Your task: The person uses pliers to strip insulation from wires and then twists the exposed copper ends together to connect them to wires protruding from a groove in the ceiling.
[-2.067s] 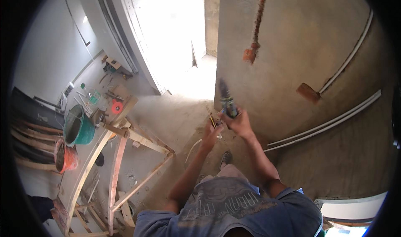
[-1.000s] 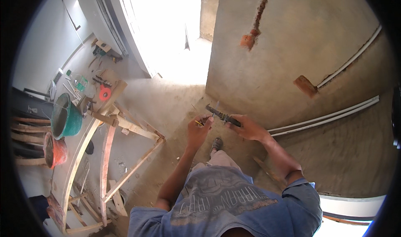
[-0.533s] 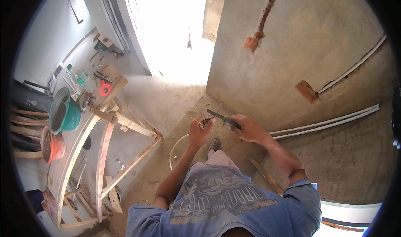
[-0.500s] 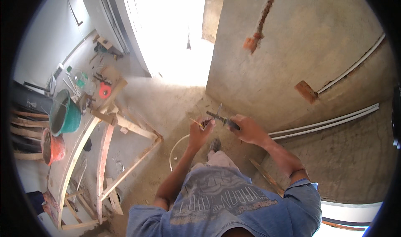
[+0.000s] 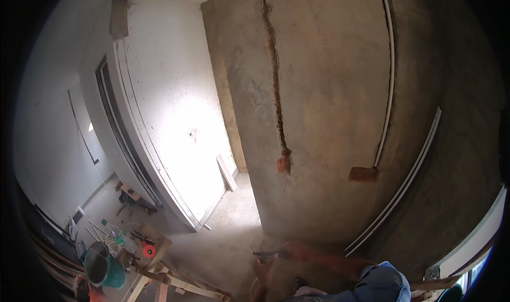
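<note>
Low in the middle of the picture, my two hands are close together, dim and somewhat blurred. My right hand (image 5: 295, 251) is closed round the handle of a dark, narrow hand tool (image 5: 270, 253), which points left over the other hand. I cannot make out the tool's exact kind. Just beneath its head, my left hand (image 5: 263, 270) is closed with its fingers pinched together. Thin bits stick up near the fingertips, but what the left hand grips is too small and dark to name.
Wooden trestle pieces (image 5: 196, 286), a green bucket (image 5: 103, 267) and a red-orange round tool (image 5: 149, 250) are at lower left. A plastered wall (image 5: 324, 89) with chased grooves rises ahead. White pipes (image 5: 399, 193) lean at right. A board (image 5: 226, 173) stands in the bright doorway.
The view has tipped upward, so my hands, the trestle and the bucket sit lower in the picture and more wall shows. My hands stay together, the right still holding the dark tool.
</note>
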The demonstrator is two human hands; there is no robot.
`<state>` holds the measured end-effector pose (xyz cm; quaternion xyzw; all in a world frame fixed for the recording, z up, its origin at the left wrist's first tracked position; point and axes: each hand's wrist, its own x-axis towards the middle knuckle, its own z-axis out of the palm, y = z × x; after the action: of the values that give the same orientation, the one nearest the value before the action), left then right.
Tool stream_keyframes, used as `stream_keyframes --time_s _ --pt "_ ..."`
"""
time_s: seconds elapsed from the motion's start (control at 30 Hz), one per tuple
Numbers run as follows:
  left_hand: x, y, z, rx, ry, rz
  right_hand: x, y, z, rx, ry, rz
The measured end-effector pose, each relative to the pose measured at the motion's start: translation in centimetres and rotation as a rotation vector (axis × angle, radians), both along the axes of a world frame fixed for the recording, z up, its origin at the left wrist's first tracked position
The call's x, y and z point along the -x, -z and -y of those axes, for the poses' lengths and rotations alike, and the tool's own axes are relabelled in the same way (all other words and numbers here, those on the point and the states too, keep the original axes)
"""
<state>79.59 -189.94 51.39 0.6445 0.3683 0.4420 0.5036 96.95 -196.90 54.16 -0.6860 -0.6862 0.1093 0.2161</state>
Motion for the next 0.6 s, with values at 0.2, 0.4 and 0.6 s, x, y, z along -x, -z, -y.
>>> stream_keyframes --time_s 0.2,0.4,0.6 --pt "-2.0 5.0 -2.6 -0.134 -0.107 -0.028 1.7 4.8 -1.8 0.039 0.276 -0.005" --pt "-2.1 8.4 -4.4 -0.032 -0.150 -0.248 3.0 9.9 -4.5 0.255 0.477 -0.098" --pt "-3.6 15.7 -5.6 0.162 -0.372 -0.553 5.8 16.2 -6.3 0.409 0.733 -0.458"
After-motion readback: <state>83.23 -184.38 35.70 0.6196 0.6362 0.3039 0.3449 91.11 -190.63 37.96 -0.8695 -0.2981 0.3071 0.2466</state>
